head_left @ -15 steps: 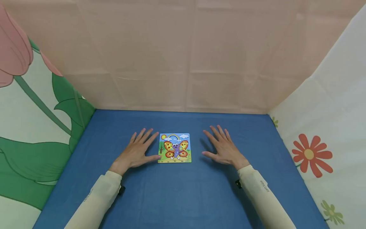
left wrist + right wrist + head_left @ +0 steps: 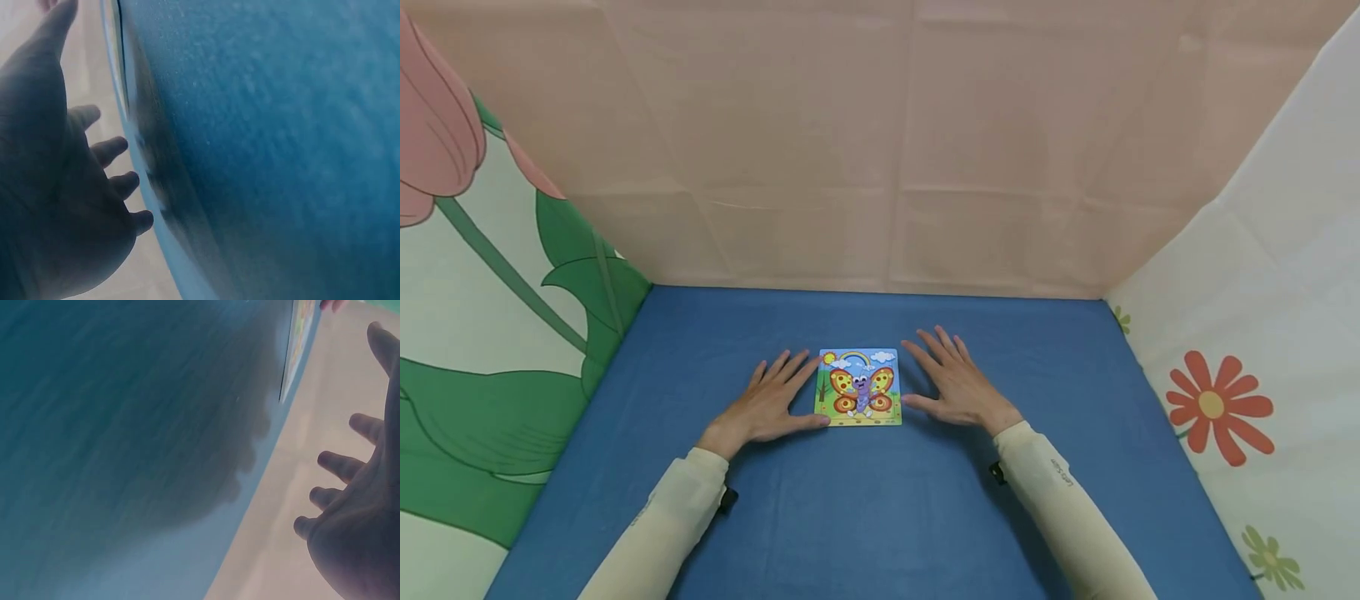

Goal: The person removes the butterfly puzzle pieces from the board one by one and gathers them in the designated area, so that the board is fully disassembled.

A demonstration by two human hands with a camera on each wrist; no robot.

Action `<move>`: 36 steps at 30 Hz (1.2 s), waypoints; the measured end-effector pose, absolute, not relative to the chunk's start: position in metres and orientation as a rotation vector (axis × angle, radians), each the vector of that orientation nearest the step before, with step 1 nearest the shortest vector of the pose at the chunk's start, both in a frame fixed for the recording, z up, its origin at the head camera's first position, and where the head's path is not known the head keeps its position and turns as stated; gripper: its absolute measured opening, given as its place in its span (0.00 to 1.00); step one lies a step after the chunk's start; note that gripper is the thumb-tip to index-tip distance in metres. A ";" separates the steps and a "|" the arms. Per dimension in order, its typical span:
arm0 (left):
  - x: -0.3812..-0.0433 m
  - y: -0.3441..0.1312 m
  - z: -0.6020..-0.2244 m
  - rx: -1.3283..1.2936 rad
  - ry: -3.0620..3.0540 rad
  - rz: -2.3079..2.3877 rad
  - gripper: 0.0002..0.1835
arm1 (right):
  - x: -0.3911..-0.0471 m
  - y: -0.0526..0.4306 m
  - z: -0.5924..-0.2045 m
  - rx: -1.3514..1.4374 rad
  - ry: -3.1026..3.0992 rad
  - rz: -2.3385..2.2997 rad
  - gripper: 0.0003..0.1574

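A flat square picture board with a purple, red-winged butterfly, a rainbow and a sun lies on the blue table. My left hand is beside its left edge, fingers spread, the thumb overlapping the board's lower left corner in the head view. On the other side, my right hand hovers with spread fingers, its thumb tip close to the board's right edge. In the right wrist view the board shows as a thin strip, and a shadow of that hand falls on the cloth. Neither hand holds anything.
Blue cloth covers the tabletop. A plain beige sheet rises at the back. Flower-printed sheets stand along both sides, with a pink tulip at left and a red flower at right.
Both hands have moved inward toward the board: the right hand clearly to the left, the left hand slightly to the right. The board stays in place.
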State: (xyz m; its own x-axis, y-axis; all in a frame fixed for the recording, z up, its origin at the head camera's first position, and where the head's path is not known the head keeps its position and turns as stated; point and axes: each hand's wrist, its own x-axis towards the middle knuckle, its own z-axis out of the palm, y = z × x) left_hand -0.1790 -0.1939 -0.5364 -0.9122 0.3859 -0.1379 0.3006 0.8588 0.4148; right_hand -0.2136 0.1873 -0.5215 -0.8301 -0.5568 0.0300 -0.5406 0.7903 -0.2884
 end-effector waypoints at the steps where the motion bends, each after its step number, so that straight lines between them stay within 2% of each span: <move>1: -0.179 -0.195 -0.537 0.522 2.812 0.574 0.62 | -0.215 0.184 -0.521 -0.903 2.912 -0.446 0.64; 12: -0.184 -0.187 -0.535 0.488 2.776 0.509 0.58 | -0.226 0.150 -0.519 -0.990 2.847 -0.476 0.62; 36: -0.176 -0.186 -0.531 0.616 2.746 0.508 0.41 | -0.251 0.100 -0.523 -1.082 2.685 -0.560 0.57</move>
State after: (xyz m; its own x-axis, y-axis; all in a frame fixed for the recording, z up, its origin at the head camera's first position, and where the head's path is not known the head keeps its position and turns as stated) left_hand -0.1761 -0.1859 -0.5311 -0.8694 0.4552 -0.1920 0.3564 0.8471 0.3942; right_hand -0.2512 0.1002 -0.5230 -0.7146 -0.6986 -0.0369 -0.6256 0.6618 -0.4131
